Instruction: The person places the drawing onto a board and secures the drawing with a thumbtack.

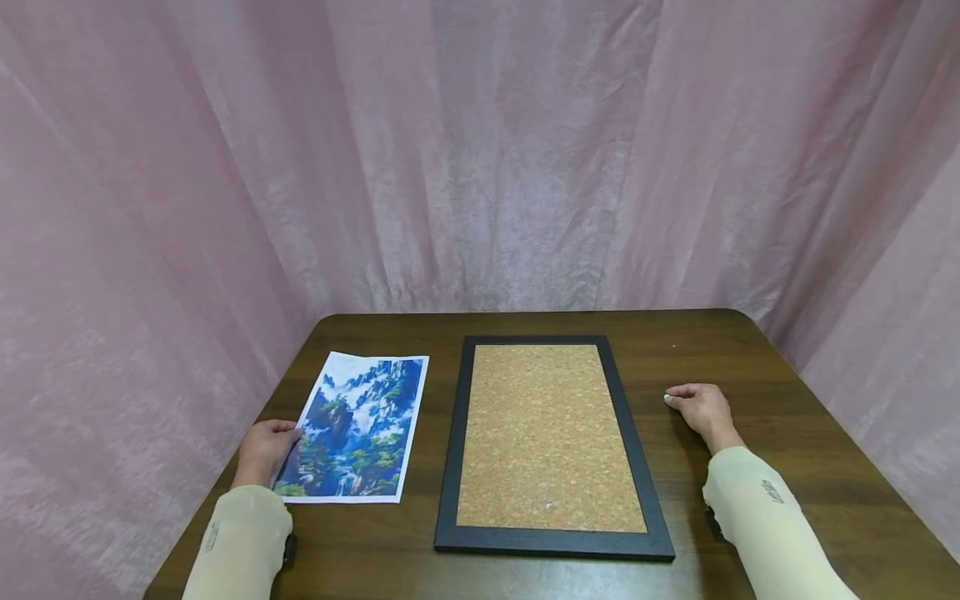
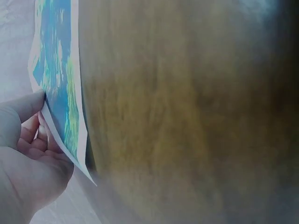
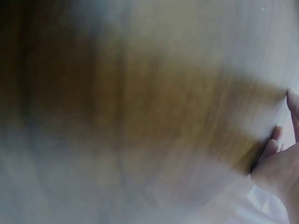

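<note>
My left hand (image 1: 264,452) pinches the left edge of a printed landscape picture (image 1: 360,429), blue mountains with green trees on white-bordered paper. In the left wrist view the thumb lies on the picture's front, and the lower corner of the sheet bends up. Right of the sheet lies a cork board (image 1: 547,437) in a black frame. Beyond the board's right side, low over the table, my right hand (image 1: 705,412) pinches a small pale green thing (image 1: 666,397) between thumb and forefinger; it is too small to tell its kind.
The brown wooden table (image 1: 795,450) has rounded far corners. Pink velvet curtains (image 1: 525,167) hang close behind it and on both sides. A tiny white speck (image 1: 673,346) shows on the table, up and right of the board.
</note>
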